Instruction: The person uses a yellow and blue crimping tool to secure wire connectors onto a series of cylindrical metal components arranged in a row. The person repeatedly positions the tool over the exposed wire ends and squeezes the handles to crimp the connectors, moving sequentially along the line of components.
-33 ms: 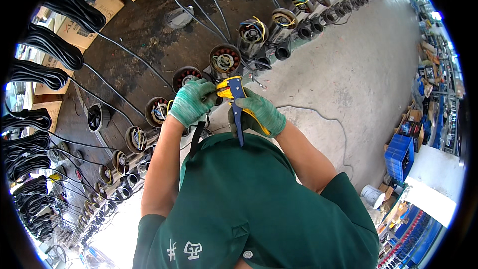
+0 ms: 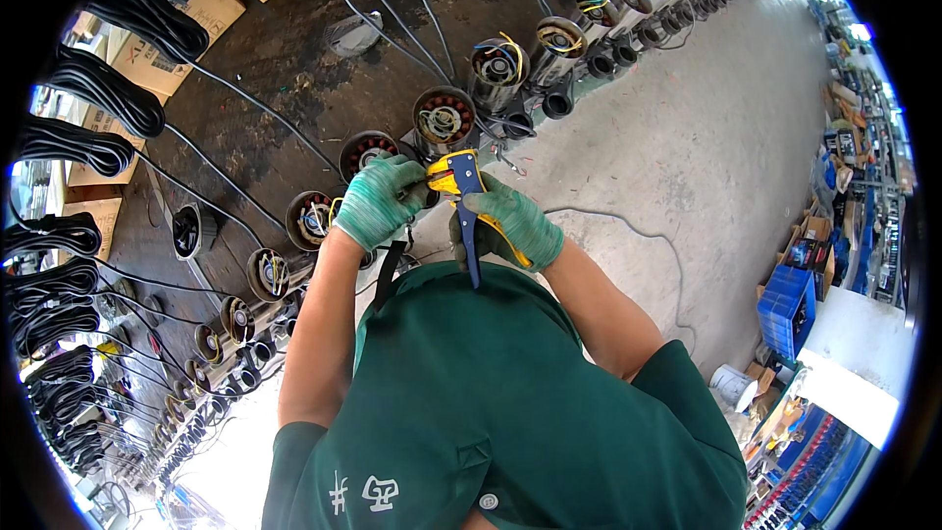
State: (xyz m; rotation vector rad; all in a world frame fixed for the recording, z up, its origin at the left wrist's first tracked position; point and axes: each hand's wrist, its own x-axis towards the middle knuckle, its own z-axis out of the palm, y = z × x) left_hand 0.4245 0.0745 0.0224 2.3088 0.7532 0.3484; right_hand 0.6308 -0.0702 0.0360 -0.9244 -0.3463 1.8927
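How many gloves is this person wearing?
2. A green glove on the left hand, pinching at the head of the yellow and blue hand tool; another on the right hand, gripping its handles.

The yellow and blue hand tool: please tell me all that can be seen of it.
The yellow and blue hand tool looks like a wire stripper, with a yellow head and dark blue handles of plastic-like material. One handle points down toward the person's chest. The right hand, in a green knit glove, is wrapped around the handles. The left hand, gloved alike, is at the head. The tool is held in the air above a row of round motor stators. Whether a wire sits in its head cannot be told.
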